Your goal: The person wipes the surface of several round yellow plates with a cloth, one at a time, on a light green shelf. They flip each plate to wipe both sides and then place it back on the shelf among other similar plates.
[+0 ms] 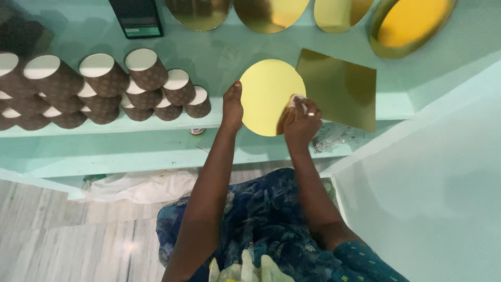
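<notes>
Centre frame: round yellow cake board [269, 99] lying flat on the mint-green counter [219, 57]. Left hand [233, 108] pressed on the board's left edge, fingers flat, grip not closed round anything. Right hand [301, 121] on the board's lower right edge, grip closed on a crumpled clear wrapper [295, 101]. Square gold board [342, 89] just right of the round one. Stacked brown paper cups [104, 89] lie upper left. Round gold boards [271, 13] along the top edge.
</notes>
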